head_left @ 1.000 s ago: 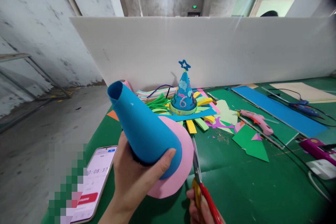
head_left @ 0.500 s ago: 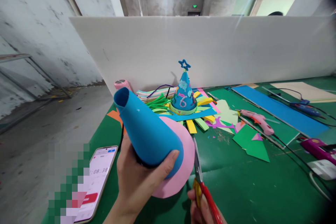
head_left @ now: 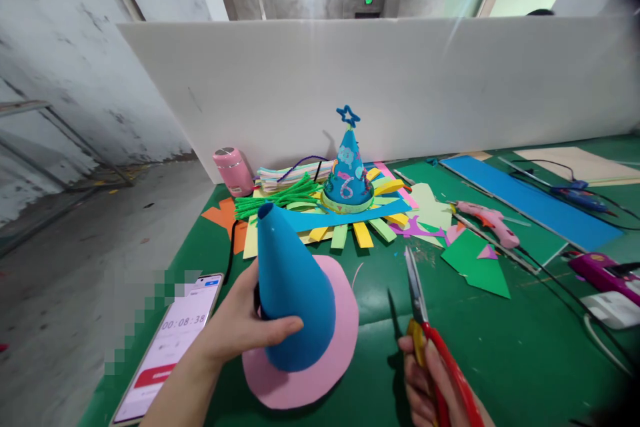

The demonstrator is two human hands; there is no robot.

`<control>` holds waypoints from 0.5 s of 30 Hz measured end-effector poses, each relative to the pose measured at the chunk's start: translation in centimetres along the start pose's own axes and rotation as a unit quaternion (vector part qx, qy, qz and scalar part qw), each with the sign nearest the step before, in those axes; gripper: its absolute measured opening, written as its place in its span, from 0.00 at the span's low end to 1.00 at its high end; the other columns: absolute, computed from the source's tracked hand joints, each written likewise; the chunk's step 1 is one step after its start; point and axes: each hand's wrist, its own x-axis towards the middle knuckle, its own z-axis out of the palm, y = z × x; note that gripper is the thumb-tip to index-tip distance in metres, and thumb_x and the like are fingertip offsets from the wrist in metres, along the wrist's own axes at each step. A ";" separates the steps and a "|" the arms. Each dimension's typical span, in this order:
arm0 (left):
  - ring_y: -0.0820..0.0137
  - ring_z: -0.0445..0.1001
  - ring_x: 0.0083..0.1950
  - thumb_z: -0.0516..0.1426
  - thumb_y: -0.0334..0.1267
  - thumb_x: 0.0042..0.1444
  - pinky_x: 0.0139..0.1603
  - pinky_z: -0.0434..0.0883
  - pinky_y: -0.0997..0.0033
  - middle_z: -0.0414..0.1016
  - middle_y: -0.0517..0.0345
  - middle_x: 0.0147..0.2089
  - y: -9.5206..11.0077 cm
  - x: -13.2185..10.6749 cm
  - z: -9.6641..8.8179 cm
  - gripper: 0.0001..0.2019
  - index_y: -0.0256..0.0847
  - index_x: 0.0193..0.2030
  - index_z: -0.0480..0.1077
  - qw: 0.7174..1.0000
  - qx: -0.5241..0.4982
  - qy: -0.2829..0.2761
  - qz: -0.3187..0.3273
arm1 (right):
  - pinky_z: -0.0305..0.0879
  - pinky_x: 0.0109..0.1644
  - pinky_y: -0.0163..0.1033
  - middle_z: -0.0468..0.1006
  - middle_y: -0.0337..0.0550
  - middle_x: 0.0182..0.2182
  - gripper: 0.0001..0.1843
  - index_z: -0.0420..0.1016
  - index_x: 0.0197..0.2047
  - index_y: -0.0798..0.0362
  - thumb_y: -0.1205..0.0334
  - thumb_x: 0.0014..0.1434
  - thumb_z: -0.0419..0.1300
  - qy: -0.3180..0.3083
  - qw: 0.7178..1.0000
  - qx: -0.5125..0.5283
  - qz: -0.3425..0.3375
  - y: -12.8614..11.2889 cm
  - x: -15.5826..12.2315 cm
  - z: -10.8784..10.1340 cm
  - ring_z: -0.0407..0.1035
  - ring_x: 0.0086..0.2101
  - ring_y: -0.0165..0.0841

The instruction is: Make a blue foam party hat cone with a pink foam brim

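My left hand [head_left: 250,323] is wrapped round a blue foam cone [head_left: 297,300], its thumb across the front and its fingers hidden behind. A pink disc [head_left: 345,353] with a slightly angular edge forms a brim under the cone's wide end. The cone stands nearly upright, its small top hole showing. To the right, my right hand [head_left: 430,373] grips scissors [head_left: 419,300] by their red and yellow handles, blades pointing up and away from the brim. A thin pink sliver [head_left: 357,275] lies beside the brim.
A decorated blue cone hat [head_left: 347,173] with a star stands behind, amid paper strips and green pipe cleaners [head_left: 275,195]. A phone timer [head_left: 175,340] lies at left, a pink canister [head_left: 233,172] farther back. At right are a pink glue gun [head_left: 487,221], green scraps [head_left: 477,263] and a purple power strip [head_left: 603,273].
The cone and brim have come down and turned more upright in my left hand. The scissors have moved right, away from the brim. A pink sliver now shows on the table.
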 end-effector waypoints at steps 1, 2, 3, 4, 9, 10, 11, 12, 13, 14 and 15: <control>0.55 0.75 0.36 0.64 0.37 0.32 0.32 0.74 0.59 0.76 0.51 0.37 -0.5 0.1 -0.4 0.27 0.45 0.44 0.66 1.000 0.007 -0.021 -0.004 | 0.41 0.15 0.26 0.59 0.28 0.15 0.24 0.68 0.37 0.53 0.43 0.44 0.61 0.004 1.000 -0.001 -0.006 -0.2 0.0 -0.4 0.51 0.13 0.18; 0.54 0.75 0.38 0.64 0.37 0.32 0.34 0.74 0.58 0.75 0.50 0.39 -0.9 0.2 -0.7 0.29 0.45 0.46 0.65 0.999 0.006 -0.039 -0.012 | 0.41 0.14 0.26 0.60 0.28 0.15 0.24 0.67 0.37 0.52 0.43 0.45 0.60 0.010 1.000 -0.003 -0.009 -0.4 -0.1 -0.8 0.51 0.13 0.18; 0.53 0.74 0.39 0.64 0.37 0.31 0.35 0.74 0.56 0.75 0.49 0.41 -1.2 0.4 -0.9 0.31 0.46 0.48 0.64 0.999 0.003 -0.048 -0.018 | 0.42 0.14 0.25 0.60 0.27 0.15 0.24 0.66 0.38 0.52 0.43 0.45 0.60 0.016 1.000 -0.003 -0.014 -0.5 -0.1 -1.1 0.51 0.12 0.18; 0.52 0.74 0.41 0.64 0.37 0.31 0.36 0.73 0.55 0.74 0.48 0.43 -1.6 0.5 -1.1 0.33 0.46 0.49 0.62 0.998 0.000 -0.055 -0.022 | 0.43 0.14 0.25 0.60 0.27 0.15 0.24 0.66 0.38 0.52 0.43 0.45 0.60 0.018 1.000 -0.002 -0.015 -0.5 -0.1 -1.3 0.51 0.12 0.18; 0.52 0.69 0.49 0.62 0.39 0.36 0.45 0.69 0.52 0.70 0.44 0.49 -2.6 0.9 -2.0 0.34 0.45 0.54 0.59 0.992 0.027 -0.121 -0.004 | 0.47 0.13 0.25 0.62 0.28 0.15 0.22 0.65 0.38 0.52 0.45 0.46 0.61 -0.002 1.000 0.012 -0.019 -0.3 0.0 -1.8 0.53 0.12 0.18; 0.53 0.68 0.50 0.62 0.39 0.37 0.47 0.68 0.52 0.69 0.44 0.50 -2.8 0.9 -2.2 0.34 0.45 0.54 0.59 0.990 0.051 -0.130 0.011 | 0.47 0.12 0.25 0.63 0.28 0.15 0.22 0.65 0.37 0.52 0.45 0.45 0.61 -0.007 1.000 0.012 -0.019 -0.2 0.0 -1.9 0.53 0.12 0.18; 0.53 0.66 0.52 0.61 0.38 0.38 0.49 0.67 0.52 0.68 0.45 0.51 -2.9 0.9 -2.4 0.34 0.46 0.55 0.58 0.988 0.078 -0.133 0.028 | 0.47 0.12 0.25 0.63 0.27 0.15 0.22 0.65 0.37 0.52 0.45 0.45 0.61 -0.009 1.000 0.008 -0.021 -0.1 0.1 -1.9 0.53 0.12 0.18; 0.54 0.65 0.54 0.61 0.37 0.38 0.51 0.65 0.52 0.67 0.45 0.52 -3.0 0.8 -2.6 0.34 0.46 0.56 0.57 0.985 0.102 -0.132 0.041 | 0.48 0.12 0.25 0.63 0.27 0.15 0.22 0.65 0.37 0.52 0.46 0.45 0.61 -0.008 1.000 0.001 -0.023 0.0 0.1 -1.9 0.53 0.11 0.18; 0.54 0.63 0.56 0.62 0.37 0.38 0.52 0.64 0.52 0.66 0.46 0.53 -3.2 0.6 -2.7 0.35 0.47 0.56 0.56 0.984 0.119 -0.125 0.050 | 0.48 0.12 0.24 0.63 0.27 0.15 0.22 0.65 0.38 0.52 0.46 0.45 0.61 -0.007 1.000 -0.006 -0.027 0.1 0.2 -1.9 0.54 0.11 0.18; 0.53 0.62 0.57 0.63 0.37 0.36 0.53 0.63 0.52 0.66 0.45 0.53 -3.4 0.3 -2.7 0.37 0.47 0.57 0.55 0.985 0.125 -0.110 0.053 | 0.48 0.12 0.24 0.62 0.27 0.15 0.22 0.65 0.38 0.52 0.46 0.45 0.61 -0.005 1.000 -0.013 -0.028 0.1 0.3 -1.9 0.54 0.11 0.18; 0.52 0.61 0.57 0.64 0.38 0.35 0.53 0.63 0.52 0.65 0.44 0.54 -3.5 0.0 -2.6 0.40 0.46 0.57 0.54 0.988 0.120 -0.086 0.049 | 0.49 0.12 0.25 0.62 0.27 0.15 0.23 0.65 0.38 0.52 0.45 0.44 0.62 -0.011 1.000 -0.019 -0.022 0.1 0.3 -2.0 0.54 0.11 0.19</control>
